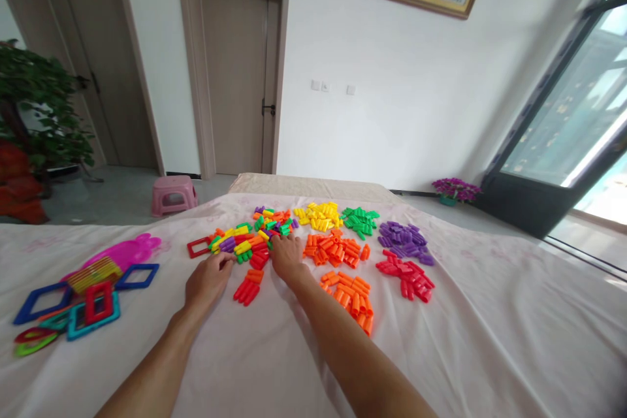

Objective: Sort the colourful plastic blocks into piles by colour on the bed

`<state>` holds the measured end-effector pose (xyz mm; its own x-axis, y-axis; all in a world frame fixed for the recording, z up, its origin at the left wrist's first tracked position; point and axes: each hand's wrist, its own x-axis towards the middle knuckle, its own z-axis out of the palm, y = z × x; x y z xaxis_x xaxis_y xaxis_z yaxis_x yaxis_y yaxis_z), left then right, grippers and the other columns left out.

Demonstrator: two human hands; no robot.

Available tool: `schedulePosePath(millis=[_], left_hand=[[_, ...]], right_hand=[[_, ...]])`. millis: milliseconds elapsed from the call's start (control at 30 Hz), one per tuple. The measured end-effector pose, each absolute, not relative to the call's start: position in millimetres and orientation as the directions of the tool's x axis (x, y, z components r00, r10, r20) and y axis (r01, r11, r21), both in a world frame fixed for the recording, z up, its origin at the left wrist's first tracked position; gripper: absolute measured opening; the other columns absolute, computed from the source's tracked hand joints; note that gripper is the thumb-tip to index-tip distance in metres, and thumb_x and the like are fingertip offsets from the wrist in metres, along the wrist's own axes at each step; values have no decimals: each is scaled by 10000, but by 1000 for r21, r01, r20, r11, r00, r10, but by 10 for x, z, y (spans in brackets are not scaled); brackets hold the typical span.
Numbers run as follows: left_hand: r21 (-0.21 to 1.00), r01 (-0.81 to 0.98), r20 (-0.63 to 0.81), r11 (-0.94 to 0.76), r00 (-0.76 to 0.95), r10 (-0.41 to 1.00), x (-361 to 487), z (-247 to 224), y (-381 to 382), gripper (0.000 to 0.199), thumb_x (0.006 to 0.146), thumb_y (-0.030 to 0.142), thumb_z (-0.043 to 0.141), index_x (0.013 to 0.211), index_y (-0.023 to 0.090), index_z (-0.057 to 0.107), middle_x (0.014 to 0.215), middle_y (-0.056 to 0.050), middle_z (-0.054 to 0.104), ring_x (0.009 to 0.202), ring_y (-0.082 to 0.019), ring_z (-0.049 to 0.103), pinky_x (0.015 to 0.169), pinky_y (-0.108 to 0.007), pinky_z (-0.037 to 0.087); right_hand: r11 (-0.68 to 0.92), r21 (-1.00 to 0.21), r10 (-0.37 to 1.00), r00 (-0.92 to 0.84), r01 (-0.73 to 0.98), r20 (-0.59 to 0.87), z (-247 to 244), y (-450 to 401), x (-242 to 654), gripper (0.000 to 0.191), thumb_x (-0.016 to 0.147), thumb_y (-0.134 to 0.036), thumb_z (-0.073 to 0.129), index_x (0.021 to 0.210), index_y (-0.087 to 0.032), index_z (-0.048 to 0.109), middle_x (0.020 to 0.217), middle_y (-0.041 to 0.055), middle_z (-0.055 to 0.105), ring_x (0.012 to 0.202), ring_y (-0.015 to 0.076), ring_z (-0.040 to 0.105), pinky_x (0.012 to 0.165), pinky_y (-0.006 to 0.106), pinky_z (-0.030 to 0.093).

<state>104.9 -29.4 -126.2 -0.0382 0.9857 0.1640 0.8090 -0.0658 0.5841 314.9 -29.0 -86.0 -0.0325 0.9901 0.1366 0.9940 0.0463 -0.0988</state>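
My left hand (209, 279) rests on the cloth at the near left side of a mixed heap of bullet-shaped plastic pieces (241, 247). Its thumb and fingers are curled together, and what they hold, if anything, is too small to name. Palm down, my right hand (288, 257) reaches over the right side of this heap. Its fingertips are lost among the pieces, so their grip is hidden. Between the hands lies a small row of red pieces (247, 292) with orange ones behind it. A second mixed heap (274, 221) sits just beyond my right hand.
Right of the hands lie single-colour piles: yellow (321, 215), green (360, 221), purple (404, 240), red (405, 276) and two orange (334, 249). At left are flat frame shapes (93, 315) and a magenta item (120, 255). A pink stool (174, 194) stands beyond the cloth-covered table (490, 339).
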Motion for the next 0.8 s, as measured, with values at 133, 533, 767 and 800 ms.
schedulePosePath(millis=[133, 533, 767, 800], left_hand=[[582, 811, 156, -66, -32, 987, 1044, -1250, -304, 366, 977, 400, 481, 1108, 299, 808, 1213, -28, 807, 1072, -236, 726, 796, -290, 479], [596, 801, 160, -58, -47, 986, 1043, -1266, -292, 347, 969, 420, 498, 1061, 298, 810, 1168, -25, 818, 995, -231, 736, 783, -287, 494], [591, 805, 168, -56, -54, 984, 1041, -1280, -285, 336, 962, 397, 506, 1048, 299, 816, 1144, -28, 822, 970, -233, 740, 793, -289, 507], [592, 804, 170, -57, -55, 984, 1039, -1286, -281, 335, 959, 398, 509, 1045, 298, 817, 1142, -29, 822, 966, -234, 740, 792, -290, 508]], right_hand=[[57, -105, 988, -41, 993, 149, -789, -298, 3149, 300, 1043, -216, 486, 1233, -196, 718, 1223, 125, 765, 1244, 273, 637, 1013, 377, 441], [-121, -410, 902, 273, 904, 334, -505, -341, 4820, 383, 909, -139, 607, 1260, -176, 757, 1251, 101, 783, 1149, 224, 719, 970, 285, 507], [-299, -510, 779, 515, 807, 358, -463, -300, 5655, 568, 837, -57, 550, 1366, -159, 731, 1320, 133, 763, 1274, 269, 696, 1076, 334, 508], [-288, -525, 771, 519, 801, 368, -481, -323, 5692, 579, 833, -49, 537, 1364, -167, 735, 1323, 129, 762, 1280, 264, 693, 1090, 337, 503]])
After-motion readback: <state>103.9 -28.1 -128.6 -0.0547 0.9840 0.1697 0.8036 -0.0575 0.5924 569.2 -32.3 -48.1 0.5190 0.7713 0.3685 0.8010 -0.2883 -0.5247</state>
